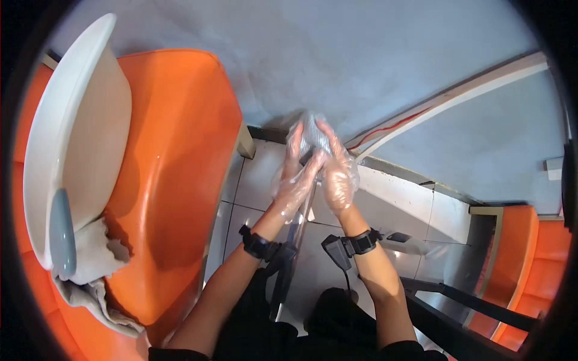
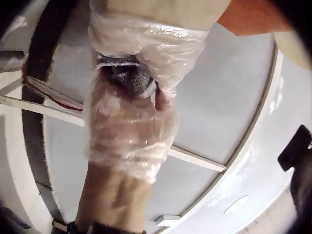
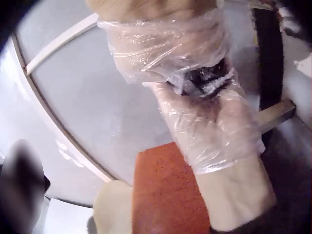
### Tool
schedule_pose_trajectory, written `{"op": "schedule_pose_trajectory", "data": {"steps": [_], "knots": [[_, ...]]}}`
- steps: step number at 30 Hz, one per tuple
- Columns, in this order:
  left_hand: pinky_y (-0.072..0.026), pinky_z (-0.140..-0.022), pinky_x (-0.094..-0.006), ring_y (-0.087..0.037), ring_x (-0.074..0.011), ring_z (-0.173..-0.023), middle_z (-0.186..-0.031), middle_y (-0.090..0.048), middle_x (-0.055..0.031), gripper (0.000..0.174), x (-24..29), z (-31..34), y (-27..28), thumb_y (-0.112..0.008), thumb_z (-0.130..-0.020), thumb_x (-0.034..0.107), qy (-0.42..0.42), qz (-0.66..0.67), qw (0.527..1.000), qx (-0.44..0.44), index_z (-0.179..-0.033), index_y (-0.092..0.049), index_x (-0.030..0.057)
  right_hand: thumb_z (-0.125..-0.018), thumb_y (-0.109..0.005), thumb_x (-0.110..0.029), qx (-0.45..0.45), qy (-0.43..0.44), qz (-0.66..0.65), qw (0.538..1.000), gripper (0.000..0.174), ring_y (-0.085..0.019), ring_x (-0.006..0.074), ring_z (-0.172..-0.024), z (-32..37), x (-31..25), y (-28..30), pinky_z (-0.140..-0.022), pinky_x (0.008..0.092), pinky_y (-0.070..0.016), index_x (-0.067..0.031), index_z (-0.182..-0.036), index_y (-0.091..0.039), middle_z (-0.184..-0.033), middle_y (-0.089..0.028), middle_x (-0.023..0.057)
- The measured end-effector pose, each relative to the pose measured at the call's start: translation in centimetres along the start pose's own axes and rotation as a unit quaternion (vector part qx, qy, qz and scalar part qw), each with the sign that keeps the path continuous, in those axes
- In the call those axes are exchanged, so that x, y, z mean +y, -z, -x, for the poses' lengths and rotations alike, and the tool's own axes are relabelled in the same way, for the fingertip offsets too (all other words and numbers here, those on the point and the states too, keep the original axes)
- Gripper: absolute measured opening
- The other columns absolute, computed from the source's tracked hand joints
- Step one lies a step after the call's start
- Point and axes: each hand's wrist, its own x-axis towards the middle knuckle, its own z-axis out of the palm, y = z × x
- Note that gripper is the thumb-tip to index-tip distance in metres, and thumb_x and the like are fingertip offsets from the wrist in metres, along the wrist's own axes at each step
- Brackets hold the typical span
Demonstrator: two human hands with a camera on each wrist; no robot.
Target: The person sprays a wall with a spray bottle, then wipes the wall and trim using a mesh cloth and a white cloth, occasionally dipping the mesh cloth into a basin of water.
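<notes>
Both hands wear loose clear plastic gloves and are held close together in front of the body. Between them is a grey cloth with a fine mesh-like texture, bunched up; its dark folds show in the gap between the hands in the left wrist view. My left hand grips the cloth from the left side, fingers pointing away. The right hand holds it from the right, its thumb side close against the left hand. In the right wrist view, pale and dark folds of cloth show between the two palms.
At left, a white rounded plastic tub with a grey grip leans on an orange seat, a pale rag under it. A grey wall stands ahead. Between the arms rises a metal pole. Another orange seat is at right.
</notes>
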Motion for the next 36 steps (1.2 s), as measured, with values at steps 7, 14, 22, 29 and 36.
{"op": "schedule_pose_trajectory", "data": {"steps": [7, 14, 22, 29, 36], "knots": [[-0.0495, -0.089, -0.029, -0.062, -0.0138, -0.1, -0.111, -0.068, -0.0061, 0.048, 7.1, -4.0, -1.4, -0.071, -0.088, 0.021, -0.125, -0.053, 0.989, 0.06, -0.132, -0.057, 0.0099, -0.105, -0.026, -0.056, -0.024, 0.056, 0.082, 0.995, 0.069, -0.039, 0.0265, -0.139, 0.6, -7.4, 2.6, -0.117, 0.042, -0.0261, -0.0056, -0.149, -0.04, -0.146, -0.048, 0.016], [-0.0504, -0.084, -0.0321, -0.064, -0.0223, -0.102, -0.12, -0.065, -0.0062, 0.052, 14.6, -6.6, -1.5, -0.071, -0.086, 0.027, -0.351, -0.316, 0.854, 0.217, -0.134, -0.055, 0.0181, -0.107, -0.031, -0.048, 0.198, 0.127, -0.012, 0.972, 0.06, -0.053, 0.026, -0.127, 1.4, -9.9, 7.5, -0.111, 0.0414, -0.0362, 0.0011, -0.136, -0.051, -0.131, -0.06, 0.0172], [-0.0483, -0.096, -0.0325, -0.056, -0.0155, -0.119, -0.145, -0.049, 0.0016, 0.053, 13.7, -13.7, -3.5, -0.057, -0.095, 0.027, -0.567, -0.641, 0.505, 0.108, -0.147, -0.043, 0.0279, -0.105, -0.041, -0.044, 0.213, 0.06, -0.07, 0.973, 0.052, -0.058, 0.022, -0.116, 1.4, -8.3, 8.7, -0.103, 0.0376, -0.0421, -0.0004, -0.129, -0.056, -0.119, -0.064, 0.0117], [-0.0315, -0.119, -0.0345, -0.04, -0.0177, -0.14, -0.159, -0.033, 0.0042, 0.059, -0.4, -11.3, 0.8, -0.055, -0.093, 0.022, -0.536, -0.673, 0.488, -0.145, -0.149, -0.039, 0.033, -0.102, -0.053, -0.038, 0.178, 0.023, -0.025, 0.983, 0.042, -0.062, 0.0178, -0.109, 2.3, -6.5, 9.2, -0.098, 0.0338, -0.0451, -0.0038, -0.125, -0.061, -0.112, -0.068, 0.007], [-0.0364, -0.114, -0.0347, -0.048, -0.0164, -0.133, -0.153, -0.043, 0.0065, 0.053, 7.4, -12.1, -1.4, -0.054, -0.091, 0.017, -0.578, -0.647, 0.497, -0.014, -0.142, -0.05, 0.029, -0.103, -0.053, -0.033, 0.21, -0.006, -0.016, 0.978, 0.034, -0.064, 0.0144, -0.1, 2.8, -5.1, 10.4, -0.093, 0.0305, -0.0487, -0.0045, -0.117, -0.066, -0.102, -0.07, 0.005]]}}
